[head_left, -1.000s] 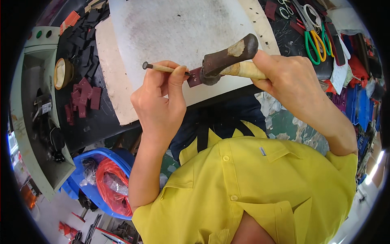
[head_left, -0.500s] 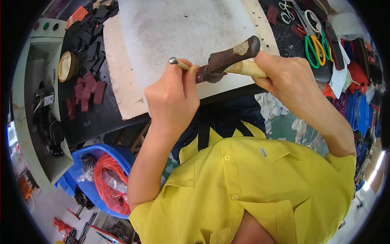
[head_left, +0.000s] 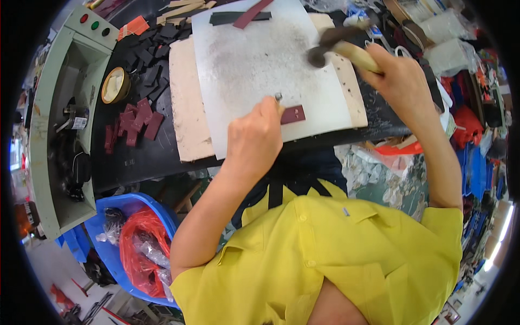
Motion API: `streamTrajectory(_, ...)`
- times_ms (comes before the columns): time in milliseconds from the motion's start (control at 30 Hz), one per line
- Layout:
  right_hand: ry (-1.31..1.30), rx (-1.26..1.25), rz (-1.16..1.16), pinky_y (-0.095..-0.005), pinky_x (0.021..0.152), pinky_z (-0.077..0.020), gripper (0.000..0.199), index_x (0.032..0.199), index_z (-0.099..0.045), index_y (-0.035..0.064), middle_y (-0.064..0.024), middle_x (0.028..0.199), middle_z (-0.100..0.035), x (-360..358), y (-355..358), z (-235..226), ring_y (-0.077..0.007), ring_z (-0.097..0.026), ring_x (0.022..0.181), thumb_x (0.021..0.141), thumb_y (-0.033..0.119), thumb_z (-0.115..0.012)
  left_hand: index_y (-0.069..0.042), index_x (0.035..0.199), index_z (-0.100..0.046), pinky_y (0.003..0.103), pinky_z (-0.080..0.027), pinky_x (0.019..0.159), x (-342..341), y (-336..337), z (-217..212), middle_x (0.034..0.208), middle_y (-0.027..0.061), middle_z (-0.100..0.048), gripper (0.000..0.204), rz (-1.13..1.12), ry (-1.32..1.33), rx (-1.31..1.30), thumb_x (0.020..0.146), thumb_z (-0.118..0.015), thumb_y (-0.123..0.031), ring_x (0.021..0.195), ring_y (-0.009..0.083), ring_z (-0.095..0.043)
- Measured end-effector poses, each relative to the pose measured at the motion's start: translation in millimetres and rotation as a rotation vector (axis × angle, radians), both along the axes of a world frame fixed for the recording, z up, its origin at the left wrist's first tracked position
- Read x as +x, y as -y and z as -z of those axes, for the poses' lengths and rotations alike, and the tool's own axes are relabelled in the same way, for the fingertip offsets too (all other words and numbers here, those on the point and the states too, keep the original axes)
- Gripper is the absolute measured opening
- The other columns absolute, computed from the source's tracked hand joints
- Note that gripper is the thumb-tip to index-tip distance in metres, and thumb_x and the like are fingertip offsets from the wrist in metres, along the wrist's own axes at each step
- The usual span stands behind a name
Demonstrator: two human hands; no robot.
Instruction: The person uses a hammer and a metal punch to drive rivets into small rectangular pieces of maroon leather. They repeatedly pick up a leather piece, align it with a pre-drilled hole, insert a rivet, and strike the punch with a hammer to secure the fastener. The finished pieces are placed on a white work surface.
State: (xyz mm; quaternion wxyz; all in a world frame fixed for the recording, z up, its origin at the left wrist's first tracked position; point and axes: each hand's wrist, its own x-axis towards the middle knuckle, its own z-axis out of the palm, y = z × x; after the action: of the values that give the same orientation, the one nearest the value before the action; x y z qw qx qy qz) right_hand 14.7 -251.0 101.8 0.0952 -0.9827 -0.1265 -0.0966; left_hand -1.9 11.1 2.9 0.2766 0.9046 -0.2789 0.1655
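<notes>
My left hand (head_left: pixel 254 132) is closed around a short metal punch (head_left: pixel 278 97). Only its shiny top end shows above my fingers, and its lower tip is hidden. Beside those fingers a small maroon leather strip (head_left: pixel 294 115) with tiny light marks lies on the white board (head_left: pixel 254 70). Whether my fingertips touch the strip I cannot tell. My right hand (head_left: pixel 400 81) grips the pale wrapped handle of a hammer (head_left: pixel 331 42). Its dark head, slightly blurred, is raised over the board's right side, apart from the punch.
Maroon pieces (head_left: pixel 132 122) and black pieces (head_left: pixel 149 62) lie in heaps left of the board, near a round tape roll (head_left: pixel 125 86). Two longer strips (head_left: pixel 222 18) cross at the board's far end. A grey-green metal cabinet (head_left: pixel 51 108) and a blue bin (head_left: pixel 97 222) stand at left.
My left hand has lowered the punch to the board beside the maroon strip. My right hand has swung the hammer rightward, away from the left hand. The view has shifted, showing more of the board.
</notes>
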Motion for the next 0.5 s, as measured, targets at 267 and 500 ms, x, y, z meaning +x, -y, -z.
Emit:
streamTrajectory(267, 0.202, -0.128, 0.633, -0.0466, 0.063, -0.0499, 0.031, 0.109, -0.066, 0.0088, -0.0164, 0.082, -0.069, -54.6, 107.1, 92.1, -0.0367, -0.067, 0.075, 0.088, 0.031, -0.070, -0.002, 0.092, -0.055, 0.035, -0.047, 0.045, -2.0, 8.5, -3.8, 0.066, 0.0096, -0.058, 0.012, 0.059, 0.070, 0.025, 0.093, -0.064, -0.010, 0.050, 0.0244, -0.060)
streamTrajectory(500, 0.199, 0.447, -0.148, -0.0406, 0.089, -0.0464, 0.018, 0.093, -0.074, 0.0085, -0.0073, 0.105, -0.070, -16.4, -28.6, 91.6, -0.0272, -0.062, 0.104, 0.077, 0.016, -0.078, 0.002, 0.100, -0.056, 0.033, -0.052, 0.054, 1.7, -2.2, -11.8, 0.079, 0.0130, -0.069, 0.010, -0.067, -0.308, -0.233, 0.097, -0.056, -0.007, 0.065, 0.0220, -0.070)
